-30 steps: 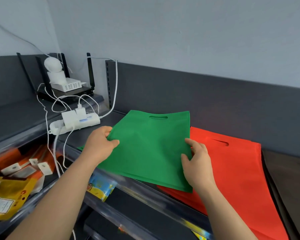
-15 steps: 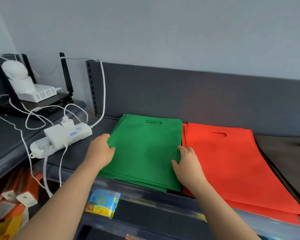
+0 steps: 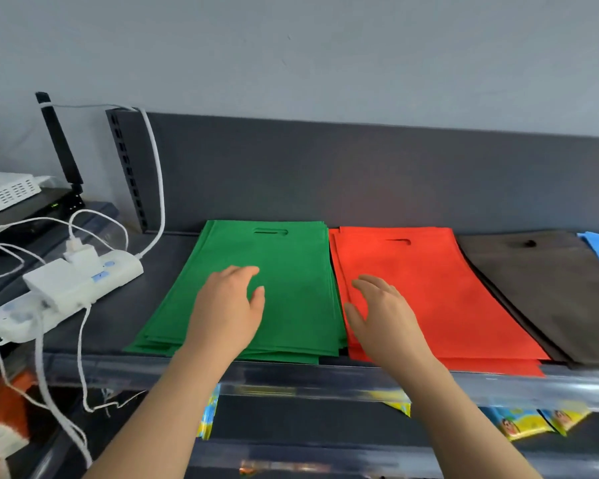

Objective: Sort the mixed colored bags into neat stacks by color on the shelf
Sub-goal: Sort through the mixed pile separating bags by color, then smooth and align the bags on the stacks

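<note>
Left hand [image 3: 227, 305], right hand [image 3: 384, 316] now slack, empty.

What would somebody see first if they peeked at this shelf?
The bright stacks lying side by side on the shelf: green bags on the left, orange-red bags next, then dark brown bags. Two open hands reach in, the left hand over the green and the right hand over the orange-red. A white power strip sits at the far left.
</note>
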### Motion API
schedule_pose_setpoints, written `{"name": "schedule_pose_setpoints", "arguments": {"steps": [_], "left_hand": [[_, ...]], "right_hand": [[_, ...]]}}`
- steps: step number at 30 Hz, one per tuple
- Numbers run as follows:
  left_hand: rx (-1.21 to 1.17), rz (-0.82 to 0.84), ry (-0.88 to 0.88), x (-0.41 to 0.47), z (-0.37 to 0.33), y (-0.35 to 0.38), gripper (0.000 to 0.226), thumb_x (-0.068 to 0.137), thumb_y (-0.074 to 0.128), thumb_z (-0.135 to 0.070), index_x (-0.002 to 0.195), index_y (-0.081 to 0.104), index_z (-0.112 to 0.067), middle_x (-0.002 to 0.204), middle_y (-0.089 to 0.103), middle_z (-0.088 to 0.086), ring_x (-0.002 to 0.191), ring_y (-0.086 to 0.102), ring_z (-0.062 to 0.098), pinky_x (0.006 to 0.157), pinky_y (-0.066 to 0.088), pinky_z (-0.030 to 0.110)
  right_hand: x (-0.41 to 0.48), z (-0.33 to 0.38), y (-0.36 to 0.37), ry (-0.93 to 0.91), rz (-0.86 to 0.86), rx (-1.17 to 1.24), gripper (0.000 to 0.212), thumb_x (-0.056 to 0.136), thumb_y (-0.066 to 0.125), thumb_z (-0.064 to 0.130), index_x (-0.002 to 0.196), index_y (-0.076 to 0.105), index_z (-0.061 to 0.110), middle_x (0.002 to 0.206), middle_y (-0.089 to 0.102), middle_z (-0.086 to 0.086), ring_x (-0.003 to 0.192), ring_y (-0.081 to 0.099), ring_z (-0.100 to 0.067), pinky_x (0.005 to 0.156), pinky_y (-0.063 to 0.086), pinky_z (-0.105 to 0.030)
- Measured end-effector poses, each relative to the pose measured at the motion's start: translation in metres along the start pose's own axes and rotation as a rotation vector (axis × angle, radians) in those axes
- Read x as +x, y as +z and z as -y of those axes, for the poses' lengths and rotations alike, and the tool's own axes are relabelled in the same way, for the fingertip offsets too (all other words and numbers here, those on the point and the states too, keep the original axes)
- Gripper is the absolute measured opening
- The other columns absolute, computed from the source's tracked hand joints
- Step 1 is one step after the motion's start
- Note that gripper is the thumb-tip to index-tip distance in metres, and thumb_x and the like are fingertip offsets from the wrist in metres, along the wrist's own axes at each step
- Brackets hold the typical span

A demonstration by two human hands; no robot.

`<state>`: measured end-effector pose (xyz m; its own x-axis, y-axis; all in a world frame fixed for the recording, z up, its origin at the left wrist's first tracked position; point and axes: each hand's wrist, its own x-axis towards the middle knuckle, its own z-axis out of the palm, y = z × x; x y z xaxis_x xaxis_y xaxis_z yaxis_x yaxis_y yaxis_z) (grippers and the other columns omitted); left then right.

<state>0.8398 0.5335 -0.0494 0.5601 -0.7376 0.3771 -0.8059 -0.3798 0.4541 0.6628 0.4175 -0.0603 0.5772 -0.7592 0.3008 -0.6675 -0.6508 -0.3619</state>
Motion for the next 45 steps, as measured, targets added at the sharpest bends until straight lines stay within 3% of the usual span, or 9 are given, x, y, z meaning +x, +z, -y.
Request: {"name": "schedule_pose_setpoints", "arguments": {"steps": [8, 17, 25, 33, 45], "left_hand": [[-0.139, 0.049, 0.217, -0.026, -0.079, 0.029, 0.037, 0.095, 0.051, -0.03, 0.131, 0.056, -0.019, 0.13, 0.058, -0.006, 0.121, 0.05, 0.011, 0.103, 0.034, 0.022], [-0.252, 0.137, 0.402, -0.049, -0.197, 0.093, 0.033, 0.092, 0.057, -0.028, 0.124, 0.062, -0.019, 0.12, 0.063, -0.006, 0.113, 0.053, 0.015, 0.097, 0.038, 0.026], [-0.326, 0.179, 0.488, -0.082, -0.347, 0.161, 0.03, 0.089, 0.062, -0.024, 0.118, 0.066, -0.016, 0.111, 0.067, -0.004, 0.103, 0.057, 0.018, 0.088, 0.042, 0.027], [-0.386, 0.239, 0.542, -0.115, -0.475, 0.226, 0.036, 0.094, 0.053, -0.032, 0.128, 0.058, -0.022, 0.121, 0.06, -0.011, 0.113, 0.049, 0.008, 0.095, 0.04, 0.023], [-0.338, 0.382, 0.58, -0.084, -0.617, 0.328, 0.045, 0.096, 0.047, -0.039, 0.138, 0.046, -0.022, 0.134, 0.052, -0.009, 0.123, 0.046, 0.009, 0.101, 0.039, 0.025]], "right_hand": [[-0.047, -0.051, -0.04, 0.102, -0.132, 0.014, 0.04, 0.088, 0.062, 0.023, 0.125, 0.059, 0.008, 0.132, 0.056, -0.007, 0.122, 0.052, -0.026, 0.103, 0.039, -0.036], [-0.11, -0.156, -0.108, 0.288, -0.178, -0.048, 0.046, 0.094, 0.052, 0.034, 0.137, 0.048, 0.019, 0.143, 0.044, 0.007, 0.133, 0.036, -0.01, 0.113, 0.023, -0.025], [-0.166, -0.284, -0.191, 0.404, -0.208, -0.127, 0.049, 0.096, 0.046, 0.041, 0.141, 0.042, 0.021, 0.146, 0.039, 0.01, 0.136, 0.03, -0.006, 0.116, 0.019, -0.027], [-0.212, -0.405, -0.25, 0.49, -0.232, -0.179, 0.048, 0.094, 0.049, 0.041, 0.139, 0.044, 0.026, 0.144, 0.042, 0.012, 0.136, 0.032, -0.009, 0.116, 0.02, -0.029], [-0.197, -0.562, -0.304, 0.603, -0.273, -0.185, 0.048, 0.095, 0.048, 0.04, 0.14, 0.043, 0.024, 0.145, 0.041, 0.011, 0.136, 0.031, -0.008, 0.118, 0.019, -0.033]]}}
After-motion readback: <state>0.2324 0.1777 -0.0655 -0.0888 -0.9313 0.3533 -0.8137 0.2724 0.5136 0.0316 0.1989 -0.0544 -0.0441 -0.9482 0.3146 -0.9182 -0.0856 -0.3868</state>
